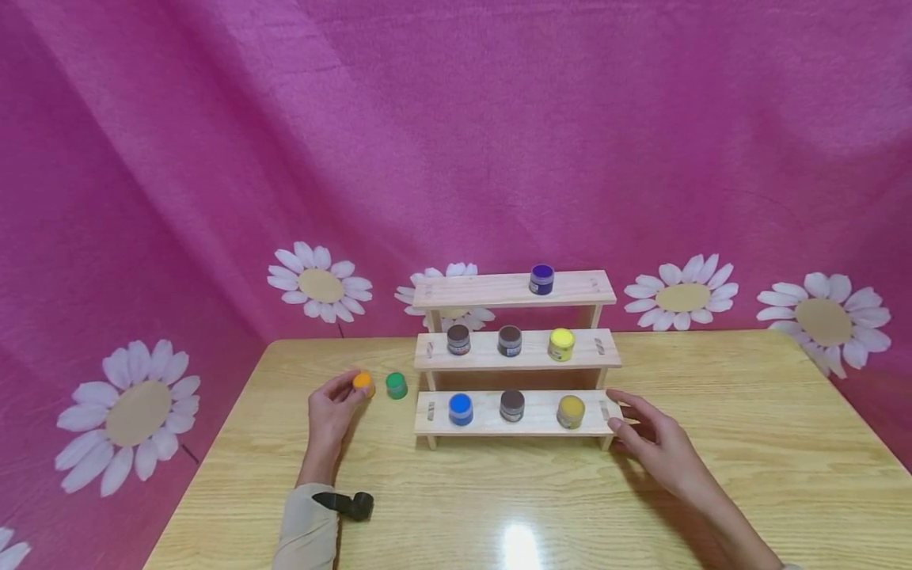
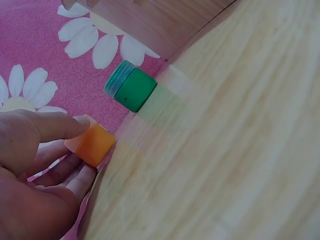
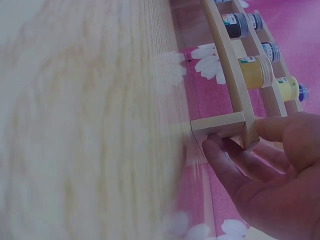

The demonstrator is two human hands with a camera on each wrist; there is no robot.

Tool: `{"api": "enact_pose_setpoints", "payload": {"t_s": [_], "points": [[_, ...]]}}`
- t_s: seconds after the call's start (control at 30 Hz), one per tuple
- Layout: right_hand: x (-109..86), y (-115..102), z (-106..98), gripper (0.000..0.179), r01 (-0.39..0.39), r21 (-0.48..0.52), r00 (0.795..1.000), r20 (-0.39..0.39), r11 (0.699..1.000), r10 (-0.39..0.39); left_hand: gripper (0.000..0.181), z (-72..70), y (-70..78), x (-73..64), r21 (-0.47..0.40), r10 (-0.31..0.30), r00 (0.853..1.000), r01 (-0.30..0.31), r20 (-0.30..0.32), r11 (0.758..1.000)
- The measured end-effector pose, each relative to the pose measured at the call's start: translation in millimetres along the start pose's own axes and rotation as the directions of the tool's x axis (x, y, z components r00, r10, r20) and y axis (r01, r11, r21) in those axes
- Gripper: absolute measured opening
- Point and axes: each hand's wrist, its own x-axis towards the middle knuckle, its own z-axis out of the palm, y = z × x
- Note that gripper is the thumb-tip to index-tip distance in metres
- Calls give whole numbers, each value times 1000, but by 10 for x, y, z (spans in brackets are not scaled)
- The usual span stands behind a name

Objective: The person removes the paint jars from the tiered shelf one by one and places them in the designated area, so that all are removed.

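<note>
Left hand point(image 1: 332, 408) is pinching the orange jar point(image 1: 362, 385), which is sitting on the table point(image 1: 442, 507) just left of green jar point(image 1: 397, 385). Right hand point(image 1: 661, 447) is gripping wooden rack point(image 1: 492, 291) at lowest tier's point(image 1: 487, 427) right end.

a pale wooden shelf point(image 1: 484, 352) stands upright on the table point(image 1: 392, 491), its 3 stepped boards carrying 7 jars point(image 1: 511, 405), the lowest board gripped at its right end. a small orange jar point(image 1: 363, 380) is pinched, lid up, to the shelf's left.

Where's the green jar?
In the head view, the green jar stands on the table, left of the wooden rack and beside the orange jar.
</note>
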Motion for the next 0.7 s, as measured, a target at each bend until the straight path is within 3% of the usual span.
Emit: {"api": "enact_pose_setpoints", "payload": {"t_s": [0.43,0.7], "points": [[-12,9,11,41,-13,10,1000,-7,1000,13,41,-7,8,-3,-3,-7,1000,7,-1,1000],[-5,7,12,40,3,-2,1000,-9,1000,-3,39,-20,238,-43,30,95,995,-95,13,995]]}}
